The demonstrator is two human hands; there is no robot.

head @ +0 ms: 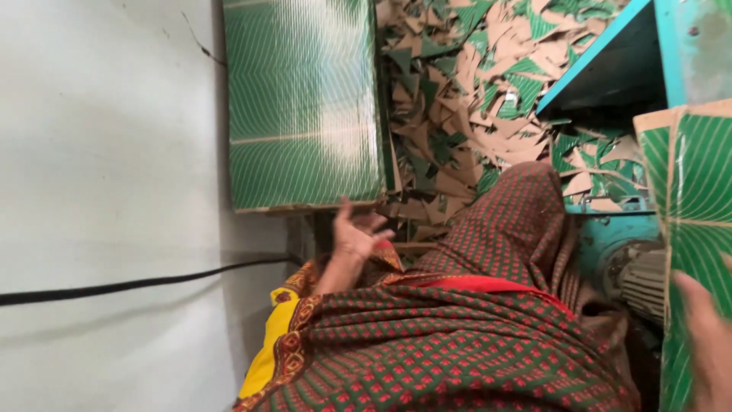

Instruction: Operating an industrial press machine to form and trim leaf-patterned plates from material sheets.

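Note:
My left hand (357, 233) is raised with its fingers spread and holds nothing. It sits just below the near edge of a stack of green cardboard sheets with pale wavy lines (305, 99), without touching it. At the far right my right hand (709, 347) is blurred and partly cut off by the frame. Its fingers lie over the face of another green patterned cardboard sheet (694, 198) that stands upright, and they hold it. My lap is covered by a dark cloth with red and green dots (457, 343).
A heap of triangular green and brown cardboard scraps (465, 99) lies beyond my knee. A turquoise machine frame (610, 69) stands at the upper right, with a grey motor (644, 282) below it. A black cable (137, 284) runs across the pale surface on the left.

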